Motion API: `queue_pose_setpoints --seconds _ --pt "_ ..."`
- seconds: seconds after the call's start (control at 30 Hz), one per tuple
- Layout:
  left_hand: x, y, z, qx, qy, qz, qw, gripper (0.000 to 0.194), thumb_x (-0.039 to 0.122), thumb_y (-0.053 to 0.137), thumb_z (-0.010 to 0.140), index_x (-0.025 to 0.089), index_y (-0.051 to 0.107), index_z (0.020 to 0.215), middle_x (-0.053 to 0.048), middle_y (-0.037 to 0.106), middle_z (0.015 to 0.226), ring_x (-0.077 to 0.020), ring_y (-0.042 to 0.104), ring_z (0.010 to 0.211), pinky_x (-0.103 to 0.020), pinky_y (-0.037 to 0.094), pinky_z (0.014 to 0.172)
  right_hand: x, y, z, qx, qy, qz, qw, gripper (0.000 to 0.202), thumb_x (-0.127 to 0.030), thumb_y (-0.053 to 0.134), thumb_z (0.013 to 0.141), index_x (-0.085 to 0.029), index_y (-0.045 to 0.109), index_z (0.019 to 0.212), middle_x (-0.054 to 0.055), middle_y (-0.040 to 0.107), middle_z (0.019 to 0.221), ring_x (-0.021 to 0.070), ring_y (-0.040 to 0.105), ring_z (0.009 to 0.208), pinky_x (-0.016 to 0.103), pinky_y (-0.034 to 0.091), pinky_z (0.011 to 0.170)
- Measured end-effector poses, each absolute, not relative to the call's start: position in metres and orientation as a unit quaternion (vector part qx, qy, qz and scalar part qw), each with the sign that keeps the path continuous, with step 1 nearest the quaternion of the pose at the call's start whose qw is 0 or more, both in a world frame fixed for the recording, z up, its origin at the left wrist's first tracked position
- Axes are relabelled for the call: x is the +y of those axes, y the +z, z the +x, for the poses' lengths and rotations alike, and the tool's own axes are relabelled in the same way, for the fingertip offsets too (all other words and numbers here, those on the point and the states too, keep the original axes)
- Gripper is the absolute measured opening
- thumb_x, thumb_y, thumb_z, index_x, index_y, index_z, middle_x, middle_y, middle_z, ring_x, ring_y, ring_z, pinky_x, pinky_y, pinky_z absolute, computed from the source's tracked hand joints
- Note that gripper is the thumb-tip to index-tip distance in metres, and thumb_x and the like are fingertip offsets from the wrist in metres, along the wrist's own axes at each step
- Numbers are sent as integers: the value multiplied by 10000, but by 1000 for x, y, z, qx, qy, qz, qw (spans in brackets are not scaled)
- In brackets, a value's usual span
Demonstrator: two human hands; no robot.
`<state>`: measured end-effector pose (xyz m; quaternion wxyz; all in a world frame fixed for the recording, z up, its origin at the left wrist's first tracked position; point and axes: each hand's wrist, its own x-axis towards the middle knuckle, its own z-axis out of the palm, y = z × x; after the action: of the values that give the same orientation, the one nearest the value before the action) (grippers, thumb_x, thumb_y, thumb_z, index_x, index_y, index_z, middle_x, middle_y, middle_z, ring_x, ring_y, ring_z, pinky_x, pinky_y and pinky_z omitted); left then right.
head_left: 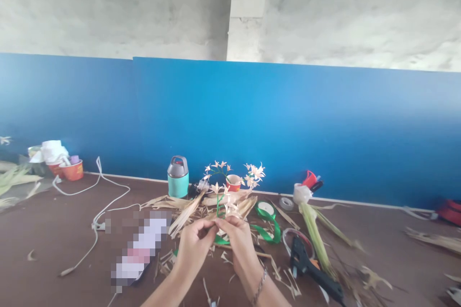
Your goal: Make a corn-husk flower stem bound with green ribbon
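My left hand point(194, 240) and my right hand point(239, 240) meet over the table, fingertips pinched together. A green flower stem point(218, 208) with pale corn-husk blossoms point(216, 188) rises from between the fingertips; its lower end is hidden by my fingers. More husk petals point(232, 209) show just beyond my right hand. Green ribbon point(272, 234) curls from its spool point(265, 209) to the right of my hands, and a bit of green shows below my fingers. Behind them, finished husk flowers point(255, 172) stand by a red paper cup point(234, 182).
Dried husks point(189, 213) and scraps lie around my hands. A black glue gun point(313, 268) is at right, near green husk stalks point(317, 242) and a tape roll point(286, 203). A teal flask point(178, 177) stands behind, a white cable point(97, 211) at left. A blue partition point(288, 120) borders the table.
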<state>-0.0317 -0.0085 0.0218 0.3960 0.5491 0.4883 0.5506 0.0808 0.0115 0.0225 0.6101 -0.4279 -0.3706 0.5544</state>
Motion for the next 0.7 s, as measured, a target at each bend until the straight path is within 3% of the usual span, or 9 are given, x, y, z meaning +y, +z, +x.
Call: queue_pose_setpoints --seconds 0.17,0.33,0.53,0.7 --pt "-13 23 -31 513 527 610 294 150 292 636 715 175 729 725 -56 703 672 -200 595 586 -254 418 546 6 22 77 -365 527 -449 622 194 -269 777 507 -135 648 451 -5 558 445 110 440 487 250 351 513" --pt "-16 27 -31 546 506 621 244 174 283 588 737 180 716 682 -49 675 588 -197 588 543 -263 411 546 1 21 71 -369 508 -460 628 208 -297 743 530 -129 642 461 13 557 466 123 445 492 259 350 503" --pt "-11 32 -31 545 532 512 396 187 320 630 661 162 645 562 -20 611 501 -163 527 481 -250 390 483 0 17 66 -453 436 -477 615 252 -339 662 637 -149 596 487 -1 518 488 141 446 516 267 354 522" --pt "-10 33 -31 521 551 419 499 122 276 633 615 156 629 595 10 583 492 -122 496 441 -224 389 443 -3 15 72 -615 239 -488 571 277 -311 538 799 -180 618 568 34 619 651 198 541 680 298 400 656"
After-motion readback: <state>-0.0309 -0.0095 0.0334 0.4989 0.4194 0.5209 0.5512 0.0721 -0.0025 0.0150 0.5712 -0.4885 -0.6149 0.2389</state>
